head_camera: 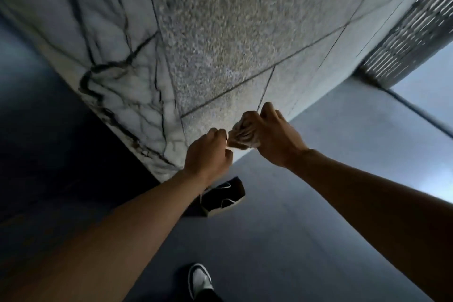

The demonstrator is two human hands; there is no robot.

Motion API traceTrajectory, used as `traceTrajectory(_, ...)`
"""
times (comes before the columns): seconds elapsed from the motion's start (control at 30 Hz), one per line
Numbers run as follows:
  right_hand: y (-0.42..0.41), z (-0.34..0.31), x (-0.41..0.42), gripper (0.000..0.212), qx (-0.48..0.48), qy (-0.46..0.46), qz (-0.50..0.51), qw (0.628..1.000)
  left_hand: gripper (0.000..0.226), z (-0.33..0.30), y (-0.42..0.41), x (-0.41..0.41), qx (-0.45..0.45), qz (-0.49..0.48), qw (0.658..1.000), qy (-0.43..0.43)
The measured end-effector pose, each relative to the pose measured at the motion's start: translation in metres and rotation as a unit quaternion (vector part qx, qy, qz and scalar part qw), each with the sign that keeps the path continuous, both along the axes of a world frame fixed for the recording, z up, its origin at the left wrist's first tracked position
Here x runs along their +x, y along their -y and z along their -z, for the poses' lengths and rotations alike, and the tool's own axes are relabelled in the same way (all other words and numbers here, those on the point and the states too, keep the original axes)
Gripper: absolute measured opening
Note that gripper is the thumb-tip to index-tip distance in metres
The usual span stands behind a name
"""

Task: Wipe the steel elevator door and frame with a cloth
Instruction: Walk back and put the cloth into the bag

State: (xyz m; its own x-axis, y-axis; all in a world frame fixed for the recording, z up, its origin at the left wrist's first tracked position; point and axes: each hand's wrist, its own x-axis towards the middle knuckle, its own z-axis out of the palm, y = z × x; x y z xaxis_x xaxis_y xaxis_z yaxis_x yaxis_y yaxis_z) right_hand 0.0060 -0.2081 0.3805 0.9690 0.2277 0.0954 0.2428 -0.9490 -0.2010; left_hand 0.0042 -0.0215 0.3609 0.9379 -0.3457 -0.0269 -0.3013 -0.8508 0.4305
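Observation:
A small crumpled beige cloth (241, 135) is bunched between both hands, held out in front of me above the floor. My right hand (273, 133) is closed around the bulk of the cloth. My left hand (209, 153) pinches the cloth's near corner with curled fingers. A grey steel surface (355, 154) stretches under and to the right of my hands, with a darker seam running across it at the right. The view is tilted and blurred, so I cannot tell door from frame.
A speckled stone tile floor (232, 32) with thin joints fills the upper middle. White marble with dark veins (103, 39) lies to its left. A ribbed metal strip (411, 32) is at the upper right. My two shoes (224, 196) (199, 279) show below.

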Motion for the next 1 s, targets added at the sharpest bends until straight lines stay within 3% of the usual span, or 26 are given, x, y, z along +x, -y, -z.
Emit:
traceTrajectory(0.17,0.006,0.108,-0.004,0.063,0.002,-0.087,0.008,0.996,0.027,0.107,-0.006,-0.012,0.002,-0.042,0.994,-0.102)
traceTrajectory(0.33,0.018,0.204,-0.016,0.063,0.023,-0.174,0.012,0.984,0.021,0.196,-0.006,-0.029,0.048,-0.071,0.986,-0.145)
traceTrajectory(0.53,0.032,0.3,0.001,0.058,-0.016,-0.245,-0.025,0.969,0.008,0.291,0.002,-0.032,0.102,-0.116,0.972,-0.178)
traceTrajectory(0.7,0.039,0.362,0.012,0.055,-0.066,-0.3,-0.047,0.951,0.023,0.347,0.009,-0.037,0.125,-0.136,0.947,-0.261)
traceTrajectory(0.87,0.043,0.417,0.025,0.052,-0.094,-0.334,-0.037,0.937,0.031,0.391,0.026,-0.052,0.088,-0.155,0.947,-0.266)
traceTrajectory(1.0,0.036,0.447,0.036,0.047,-0.083,-0.354,-0.015,0.932,0.053,0.423,0.03,-0.054,0.069,-0.151,0.949,-0.268)
